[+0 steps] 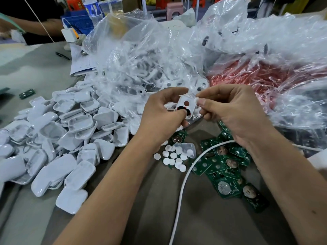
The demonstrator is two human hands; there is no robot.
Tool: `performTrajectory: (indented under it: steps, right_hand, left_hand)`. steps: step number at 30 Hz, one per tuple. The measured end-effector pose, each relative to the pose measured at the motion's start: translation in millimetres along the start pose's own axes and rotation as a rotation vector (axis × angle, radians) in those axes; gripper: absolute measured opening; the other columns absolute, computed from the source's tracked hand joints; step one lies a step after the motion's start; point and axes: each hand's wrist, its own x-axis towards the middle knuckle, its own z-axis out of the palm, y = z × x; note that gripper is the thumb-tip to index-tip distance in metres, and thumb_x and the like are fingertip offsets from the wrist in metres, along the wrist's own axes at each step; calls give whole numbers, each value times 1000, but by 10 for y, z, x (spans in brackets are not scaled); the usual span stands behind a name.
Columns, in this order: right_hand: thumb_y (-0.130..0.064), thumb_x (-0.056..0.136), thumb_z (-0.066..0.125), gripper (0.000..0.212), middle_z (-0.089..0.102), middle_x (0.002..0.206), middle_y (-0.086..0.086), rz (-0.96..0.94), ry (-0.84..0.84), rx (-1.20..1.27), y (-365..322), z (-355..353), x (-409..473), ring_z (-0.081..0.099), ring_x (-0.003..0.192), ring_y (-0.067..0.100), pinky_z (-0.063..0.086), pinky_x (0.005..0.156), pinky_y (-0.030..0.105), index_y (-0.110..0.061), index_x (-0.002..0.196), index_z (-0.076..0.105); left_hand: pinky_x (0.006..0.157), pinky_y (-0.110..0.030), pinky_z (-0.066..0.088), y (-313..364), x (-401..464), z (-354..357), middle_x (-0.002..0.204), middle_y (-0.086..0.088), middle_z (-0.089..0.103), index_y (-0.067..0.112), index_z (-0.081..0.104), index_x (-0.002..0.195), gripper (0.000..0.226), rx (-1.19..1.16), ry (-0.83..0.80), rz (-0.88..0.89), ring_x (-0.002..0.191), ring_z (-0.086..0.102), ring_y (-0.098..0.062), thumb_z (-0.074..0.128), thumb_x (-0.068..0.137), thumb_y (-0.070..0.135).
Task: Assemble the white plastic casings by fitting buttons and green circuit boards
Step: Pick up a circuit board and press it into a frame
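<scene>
At the centre of the frame the left hand (pixel 164 112) is gripping a white casing (pixel 185 105) with curled fingers, a round hole showing in its face and a black part by the thumb. The right hand (pixel 228 112) is pinching a small white button (pixel 197 99) against the casing's upper right edge. Loose white buttons (pixel 174 159) and green circuit boards (pixel 228 167) are lying below the hands; a pile of casings (pixel 70 138) is filling the left.

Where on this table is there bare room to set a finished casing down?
Bare grey table lies between the forearms, bordered by the casing pile, white cable and button discs. The circuit boards and plastic bags crowd the right and far side.
</scene>
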Motion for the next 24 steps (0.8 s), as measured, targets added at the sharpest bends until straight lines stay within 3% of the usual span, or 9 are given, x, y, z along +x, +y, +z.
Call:
performTrajectory:
  steps: [6,10,17,24]
  right_hand:
    - [-12,83,87,11,77,77,-6,-220,73,-363,3,43,-6,69,60,7,58,58,20,-21,86,81]
    - [-20,82,88,16,74,87,-6,-223,98,-464,28,53,15,67,76,20,60,71,31,-33,81,78]
    - [-22,84,86,14,66,94,-10,-213,78,-505,63,57,38,62,76,11,52,69,20,-33,82,77]
    - [-18,85,86,12,75,84,-9,-219,94,-447,68,89,21,72,76,6,62,74,27,-27,85,80]
  left_hand:
    - [51,-21,48,0,-21,24,96,6,75,20,75,105,38,58,-13,50,52,69,-19,68,82,-9]
    - [53,-23,50,-2,-28,58,96,6,76,21,76,106,39,78,-19,56,54,71,-22,67,81,-8]
    - [52,-24,51,-3,-30,67,95,3,77,19,77,107,41,17,-26,50,51,68,-20,66,80,-10]
    - [53,-25,51,-47,-24,75,97,1,78,18,76,108,40,-47,-39,32,53,68,-22,67,80,-9]
